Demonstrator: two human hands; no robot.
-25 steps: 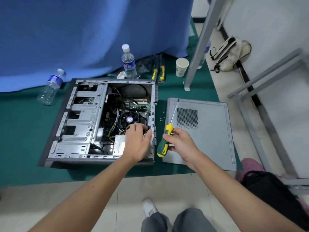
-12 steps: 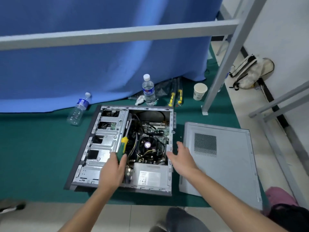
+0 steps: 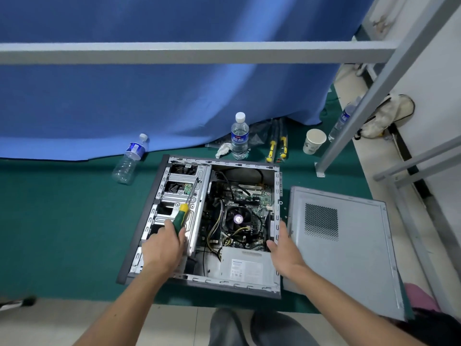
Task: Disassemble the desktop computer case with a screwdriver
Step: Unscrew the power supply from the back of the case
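Observation:
The open desktop computer case point(image 3: 159, 196) lies flat on a green mat, its motherboard, CPU fan point(image 3: 238, 218) and power supply point(image 3: 245, 265) exposed. My left hand point(image 3: 162, 245) grips the green and yellow screwdriver point(image 3: 181, 218) over the drive cage, shaft pointing away toward the cage's far end. My right hand point(image 3: 284, 248) is spread with straight fingers against the case's right wall, beside the power supply. The removed grey side panel point(image 3: 349, 258) lies flat to the right of the case.
Two water bottles point(image 3: 239, 137) point(image 3: 129, 158) and a paper cup point(image 3: 313, 141) stand or lie behind the case near a blue curtain. Yellow-handled tools point(image 3: 277, 148) lie there too. A grey metal frame point(image 3: 199, 52) crosses overhead, its leg point(image 3: 331, 156) standing on the mat at the right.
The screwdriver passed from my right hand to my left, which now holds it over the drive cage. My right hand opened and moved to the case's right wall. The view tilted up.

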